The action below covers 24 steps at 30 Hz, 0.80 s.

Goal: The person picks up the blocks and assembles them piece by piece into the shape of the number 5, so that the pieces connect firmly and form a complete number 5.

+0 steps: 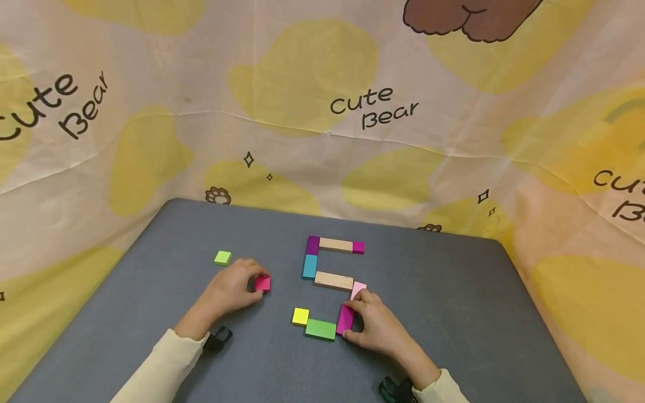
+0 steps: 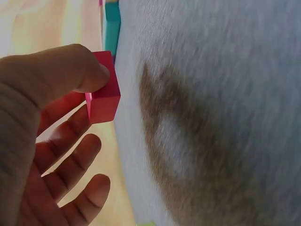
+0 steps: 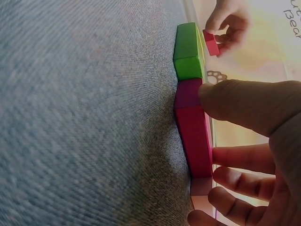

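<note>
My left hand (image 1: 233, 286) pinches a pinkish-red block (image 1: 262, 284) between thumb and fingers, left of the row of blocks. In the left wrist view that block (image 2: 104, 92) is held above the grey surface, the other fingers loosely bent below it. Thumb and fingertips of my right hand (image 1: 377, 324) grip the two ends of a magenta block (image 1: 345, 319). That block lies flat, with a green block (image 1: 320, 329) at its near end and a pale pink block (image 1: 358, 289) at its far end. A yellow block (image 1: 300, 317) touches the green one.
Farther back, a wooden block (image 1: 333, 281), blue block (image 1: 309, 267), purple block (image 1: 313, 245), second wooden block (image 1: 336, 245) and small magenta block (image 1: 358, 247) continue the S-like line. A lime block (image 1: 223, 258) lies apart on the grey table (image 1: 443, 302), behind which hangs a printed cloth (image 1: 282, 184).
</note>
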Motion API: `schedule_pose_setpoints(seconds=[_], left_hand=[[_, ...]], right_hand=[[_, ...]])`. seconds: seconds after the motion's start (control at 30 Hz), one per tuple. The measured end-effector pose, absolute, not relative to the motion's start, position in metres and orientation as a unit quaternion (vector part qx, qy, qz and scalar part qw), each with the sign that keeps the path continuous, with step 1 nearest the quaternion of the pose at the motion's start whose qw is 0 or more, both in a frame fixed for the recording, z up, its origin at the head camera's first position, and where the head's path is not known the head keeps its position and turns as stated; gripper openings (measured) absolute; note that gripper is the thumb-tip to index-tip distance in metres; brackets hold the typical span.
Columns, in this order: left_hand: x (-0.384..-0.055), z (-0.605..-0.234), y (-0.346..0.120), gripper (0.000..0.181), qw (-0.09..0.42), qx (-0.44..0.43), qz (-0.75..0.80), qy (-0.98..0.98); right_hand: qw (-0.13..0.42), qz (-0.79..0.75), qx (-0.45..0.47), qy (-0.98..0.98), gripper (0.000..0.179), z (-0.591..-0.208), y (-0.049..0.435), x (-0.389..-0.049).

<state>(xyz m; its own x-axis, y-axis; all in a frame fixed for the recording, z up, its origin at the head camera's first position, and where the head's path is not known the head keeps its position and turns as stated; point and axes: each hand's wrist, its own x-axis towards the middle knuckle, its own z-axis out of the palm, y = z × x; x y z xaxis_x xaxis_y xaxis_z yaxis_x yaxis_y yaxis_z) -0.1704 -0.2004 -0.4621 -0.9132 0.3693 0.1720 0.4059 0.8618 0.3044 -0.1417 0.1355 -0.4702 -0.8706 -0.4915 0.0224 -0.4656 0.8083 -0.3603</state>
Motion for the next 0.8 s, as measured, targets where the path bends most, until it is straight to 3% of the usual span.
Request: schedule_pose_setpoints(seconds=[0.8], left_hand=[[-0.161, -0.473, -0.165, 0.029, 0.011, -0.278, -0.19, -0.941]], right_hand=[[0.034, -0.18, -0.251, 0.951, 0.054, -0.469, 0.134, -0.141]])
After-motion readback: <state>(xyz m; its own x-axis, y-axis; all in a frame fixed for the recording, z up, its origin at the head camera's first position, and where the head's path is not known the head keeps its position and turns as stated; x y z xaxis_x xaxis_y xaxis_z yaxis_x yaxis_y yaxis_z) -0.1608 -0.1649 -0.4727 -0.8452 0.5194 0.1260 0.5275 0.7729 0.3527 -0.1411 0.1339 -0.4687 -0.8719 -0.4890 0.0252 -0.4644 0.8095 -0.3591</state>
